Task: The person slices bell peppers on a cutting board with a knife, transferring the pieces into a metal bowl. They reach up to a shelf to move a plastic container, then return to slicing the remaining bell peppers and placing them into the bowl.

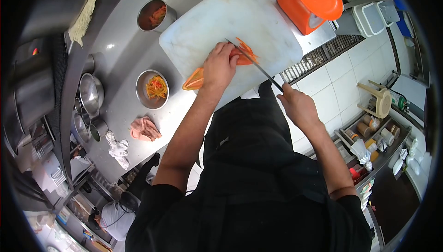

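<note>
My left hand [220, 65] is closed over a red-orange bell pepper piece [241, 58], holding it down on the white cutting board [207, 26]. The handle of a kitchen knife [264, 73] is gripped in my right hand [299, 106]. Its long blade lies slantwise across the pepper, close to my left fingertips. Thin pepper strips [246, 45] rest on the far side of the blade. Left of my left wrist, an orange bell pepper piece [194, 79] sits at the board's edge. My fingers hide part of the pepper under them.
A metal bowl [152, 89] and a deep metal container [157, 15] hold cut pepper strips on the steel counter. Crumpled pinkish cloth [145, 129] and a white rag [117, 149] lie nearby. An orange scale [310, 3] stands beyond the board. Another person [119, 215] is at lower left.
</note>
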The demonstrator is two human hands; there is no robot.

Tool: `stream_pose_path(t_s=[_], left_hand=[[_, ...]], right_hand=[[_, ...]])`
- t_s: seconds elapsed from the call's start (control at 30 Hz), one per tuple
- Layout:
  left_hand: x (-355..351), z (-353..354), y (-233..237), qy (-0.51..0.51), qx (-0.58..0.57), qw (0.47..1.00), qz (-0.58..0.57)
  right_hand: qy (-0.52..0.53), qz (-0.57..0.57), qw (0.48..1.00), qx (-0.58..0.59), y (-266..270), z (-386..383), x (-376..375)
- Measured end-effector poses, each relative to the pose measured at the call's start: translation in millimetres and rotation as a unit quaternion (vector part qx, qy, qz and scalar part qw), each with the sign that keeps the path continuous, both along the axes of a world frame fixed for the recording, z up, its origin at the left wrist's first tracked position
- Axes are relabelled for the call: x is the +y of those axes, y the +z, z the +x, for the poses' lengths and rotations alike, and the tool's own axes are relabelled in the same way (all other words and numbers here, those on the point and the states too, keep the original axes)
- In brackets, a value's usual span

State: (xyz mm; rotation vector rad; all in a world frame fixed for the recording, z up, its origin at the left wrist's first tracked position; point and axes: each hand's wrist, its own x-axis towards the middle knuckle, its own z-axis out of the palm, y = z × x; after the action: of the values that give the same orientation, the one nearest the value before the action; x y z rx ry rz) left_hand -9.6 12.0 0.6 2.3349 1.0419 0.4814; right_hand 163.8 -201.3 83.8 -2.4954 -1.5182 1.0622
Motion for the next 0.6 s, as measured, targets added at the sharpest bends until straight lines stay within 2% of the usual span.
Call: stream_pose_path(t_s=[0.1,0.2,0.3,0.4,0.6], left_hand=[[1,1,1,0.001,0.004,1.000,-0.016],[2,-1,-1,-0.008,0.010,0.999,-0.041],[7,-3,-2,-0.074,-0.015,0.997,-0.019],[9,-4,7,-0.087,-0.001,0.996,-0.033],[7,-3,5,-0.070,0.015,0.996,-0.047]], right_hand=[[-0.006,0.072,0.997,0.024,-30,-6,10],[-0.015,0.094,0.993,0.064,-42,1,18],[-0.036,0.101,0.992,0.060,-37,2,10],[-0.059,0.069,0.994,0.058,-24,-1,1],[-0.027,0.015,0.999,0.009,3,-13,-10]])
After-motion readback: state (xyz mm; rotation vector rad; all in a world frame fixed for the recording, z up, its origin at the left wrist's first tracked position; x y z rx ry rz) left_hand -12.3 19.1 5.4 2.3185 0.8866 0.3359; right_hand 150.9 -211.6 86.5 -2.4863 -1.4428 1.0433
